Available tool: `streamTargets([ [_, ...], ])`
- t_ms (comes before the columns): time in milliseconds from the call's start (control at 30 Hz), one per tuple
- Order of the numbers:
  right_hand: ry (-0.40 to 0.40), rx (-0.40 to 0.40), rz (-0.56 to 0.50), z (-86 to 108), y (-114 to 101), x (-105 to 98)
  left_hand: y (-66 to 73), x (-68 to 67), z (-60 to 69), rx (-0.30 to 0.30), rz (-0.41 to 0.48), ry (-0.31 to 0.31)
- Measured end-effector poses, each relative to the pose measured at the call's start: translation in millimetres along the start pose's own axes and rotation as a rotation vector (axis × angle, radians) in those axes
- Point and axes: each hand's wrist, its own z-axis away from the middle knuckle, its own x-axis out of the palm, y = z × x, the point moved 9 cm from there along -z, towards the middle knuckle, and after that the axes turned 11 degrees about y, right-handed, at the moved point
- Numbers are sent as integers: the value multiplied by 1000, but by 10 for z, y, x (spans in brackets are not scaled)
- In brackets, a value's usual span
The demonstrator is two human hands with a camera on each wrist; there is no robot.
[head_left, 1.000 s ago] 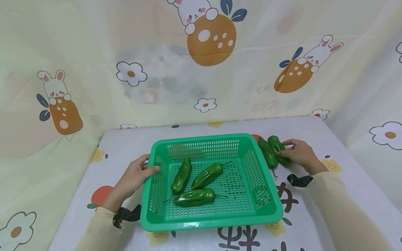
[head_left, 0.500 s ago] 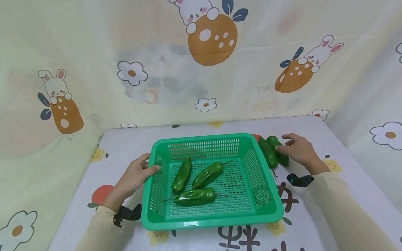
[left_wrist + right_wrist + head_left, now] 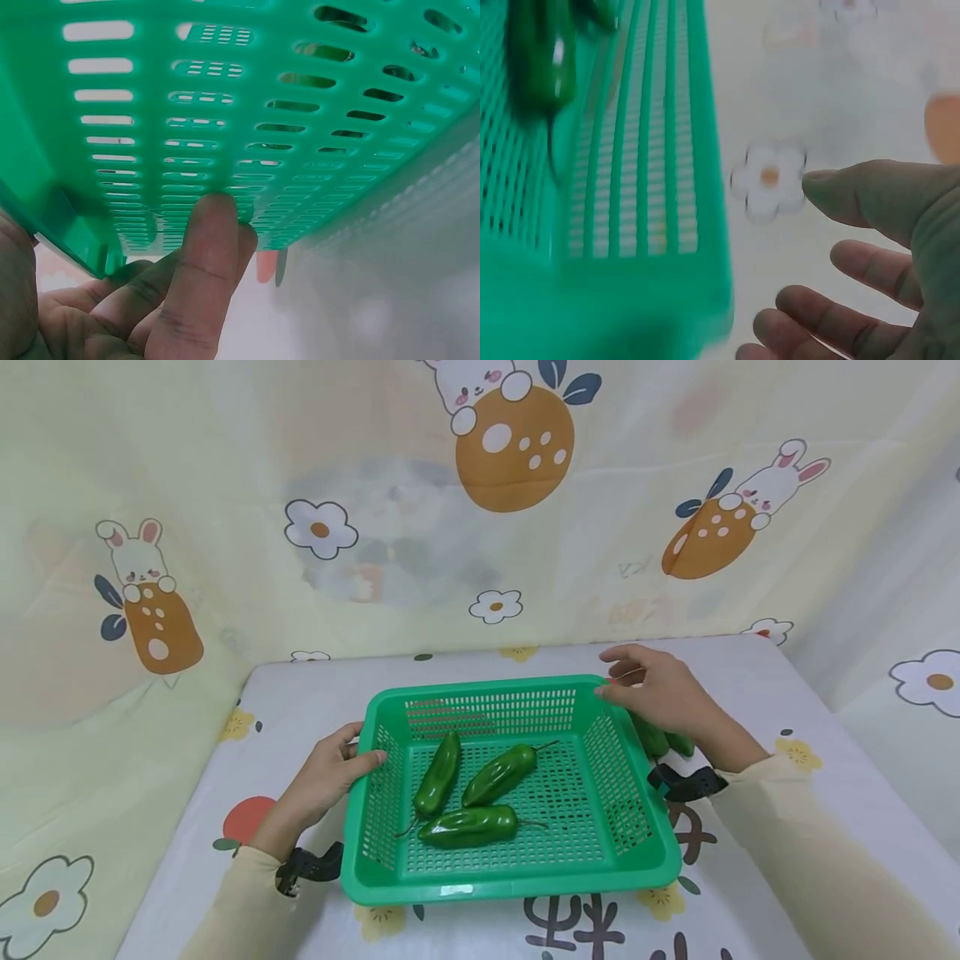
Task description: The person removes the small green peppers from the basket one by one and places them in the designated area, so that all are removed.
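Observation:
A green plastic basket (image 3: 510,893) with slotted walls stands on the table, and several dark green peppers are about. Three of them lie inside it: one pepper (image 3: 437,777) at the left, another pepper (image 3: 501,774) near the middle, a third pepper (image 3: 468,827) in front. My left hand (image 3: 326,781) grips the left rim, thumb over the edge and fingers under it, pressed to the slotted wall in the left wrist view. Over the back right corner hovers my right hand (image 3: 660,689), fingers spread, holding nothing. Partly hidden beneath it, two peppers (image 3: 663,739) lie outside the basket.
A pale patterned cloth (image 3: 300,693) covers the table. Behind and at both sides hangs a curtain (image 3: 397,568) printed with rabbits and flowers. Each wrist carries a black camera band, such as the right wrist band (image 3: 686,783).
My right hand has let go of the outer pepper on the right and moved left, up to the basket's back right corner. The left hand keeps its grip on the rim.

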Motion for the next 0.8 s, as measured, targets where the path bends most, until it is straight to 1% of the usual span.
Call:
streamTargets([
  [100,-57,-64,-40,26,-233,149,3,-2,-2,0,-5,5],
  [200,-129,-123,-73,55,-411,329,1,-4,-7,1,-9,6],
  [367,-300,-198,-132,129,-614,682,-5,-4,-16,6,-10,-3],
  [533,-460,-205,-149,219,-698,1058,-3,-2,-13,5,1,-9],
  [633,-528,-191,-154,283,-722,1253,-9,0,-13,8,1,-8],
  [800,-611,-210,-141,393,-772,1512,-25,7,-14,7,-6,-4],
])
